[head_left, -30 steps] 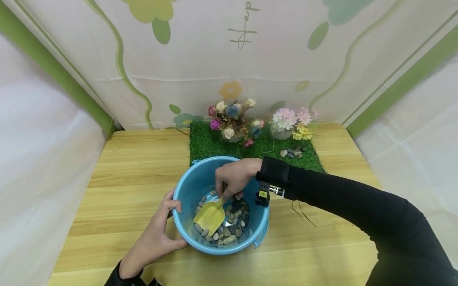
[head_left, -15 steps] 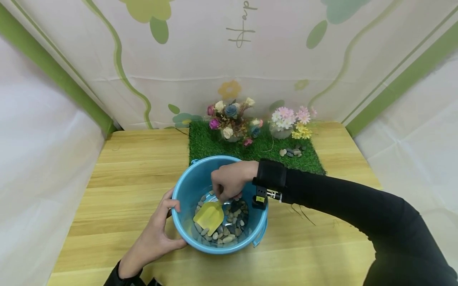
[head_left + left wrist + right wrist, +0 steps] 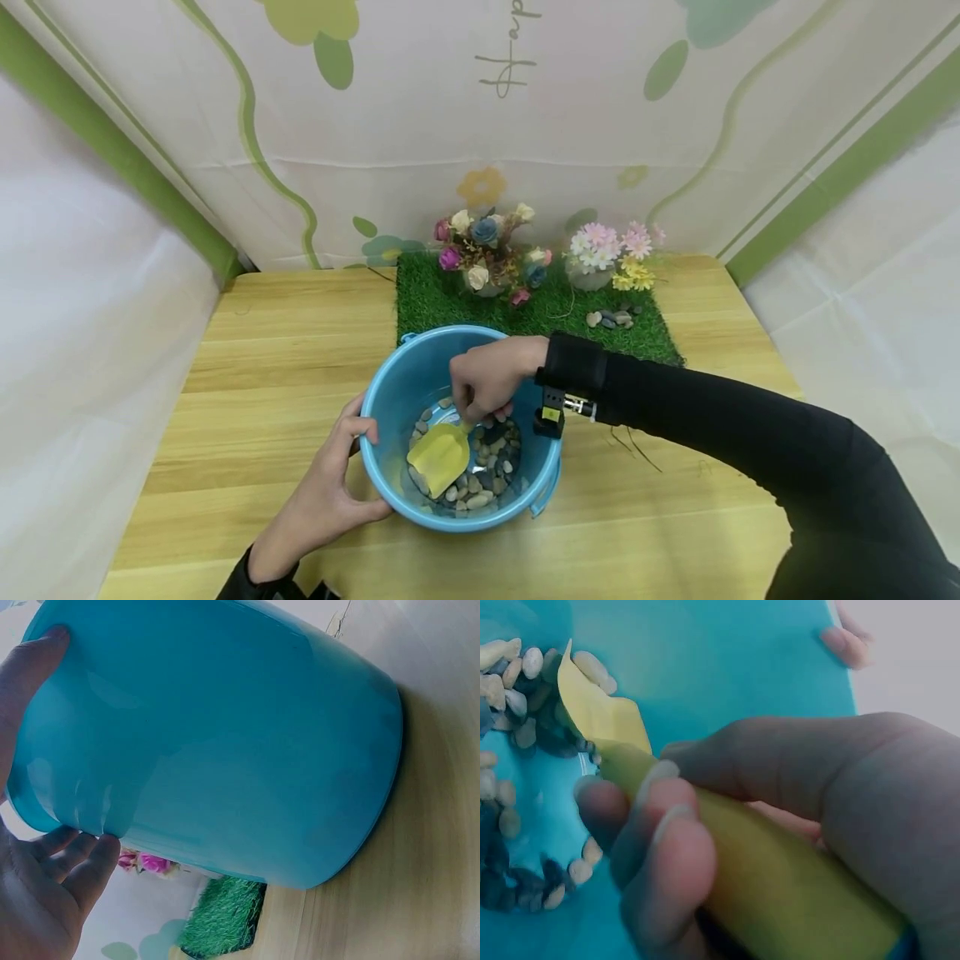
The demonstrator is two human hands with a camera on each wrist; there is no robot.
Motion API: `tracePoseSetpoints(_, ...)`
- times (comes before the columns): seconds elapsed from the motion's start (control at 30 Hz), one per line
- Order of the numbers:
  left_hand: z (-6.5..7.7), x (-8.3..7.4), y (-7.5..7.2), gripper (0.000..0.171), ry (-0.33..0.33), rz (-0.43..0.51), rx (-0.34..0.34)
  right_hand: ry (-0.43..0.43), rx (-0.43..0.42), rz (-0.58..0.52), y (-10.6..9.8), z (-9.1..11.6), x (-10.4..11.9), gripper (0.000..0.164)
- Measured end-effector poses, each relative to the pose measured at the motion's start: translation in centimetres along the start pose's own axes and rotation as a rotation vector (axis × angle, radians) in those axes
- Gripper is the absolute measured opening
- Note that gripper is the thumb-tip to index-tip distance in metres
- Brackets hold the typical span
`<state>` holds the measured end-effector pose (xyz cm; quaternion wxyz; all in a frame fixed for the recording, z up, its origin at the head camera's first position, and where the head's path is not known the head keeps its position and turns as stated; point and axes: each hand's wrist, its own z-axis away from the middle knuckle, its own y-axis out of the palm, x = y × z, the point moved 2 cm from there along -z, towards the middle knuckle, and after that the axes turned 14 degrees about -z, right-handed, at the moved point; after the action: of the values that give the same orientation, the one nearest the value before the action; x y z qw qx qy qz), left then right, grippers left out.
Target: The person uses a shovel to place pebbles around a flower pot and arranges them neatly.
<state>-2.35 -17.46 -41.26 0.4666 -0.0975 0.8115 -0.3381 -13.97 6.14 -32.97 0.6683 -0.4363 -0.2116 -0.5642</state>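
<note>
A blue bucket stands on the wooden table with pebbles spread over its bottom. Inside it, my right hand grips the handle of a small yellow toy shovel. The right wrist view shows fingers and thumb wrapped round that handle, and the blade among pebbles near the wall. On the left side of the bucket, my left hand holds it near the rim. Its fingertips hook over the edge, while in the left wrist view the thumb lies against the outer wall.
Behind the bucket lies a green artificial turf mat. On it stand a pot of mixed roses, a pot of pink and yellow flowers and a small heap of stones. A printed curtain hangs behind the table.
My right hand shifts slightly left and then back to the right. The shovel blade now covers some of the pebbles that showed in front of it. The left hand and bucket stay put.
</note>
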Motion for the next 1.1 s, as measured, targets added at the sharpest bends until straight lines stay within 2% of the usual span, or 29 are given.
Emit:
tracePoseSetpoints(0.23, -0.04, -0.01, -0.05, 0.072, 0.002, 0.001, 0.002, 0.059, -0.045, 0.013, 0.85, -0.25, 0.53, 0.034)
tracePoseSetpoints(0.6, -0.05, -0.01, -0.01, 0.073, 0.012, 0.006, -0.006, -0.047, 0.037, 0.069, 0.60, -0.03, 0.38, 0.035)
tracePoseSetpoints(0.73, -0.04, 0.01, 0.02, 0.073, 0.013, 0.005, -0.010, -0.058, 0.052, 0.081, 0.35, 0.10, 0.33, 0.032)
tracePoseSetpoints(1.1, -0.06, 0.07, 0.02, 0.072, 0.011, 0.013, -0.006, 0.007, 0.009, 0.107, 0.52, -0.54, 0.61, 0.020)
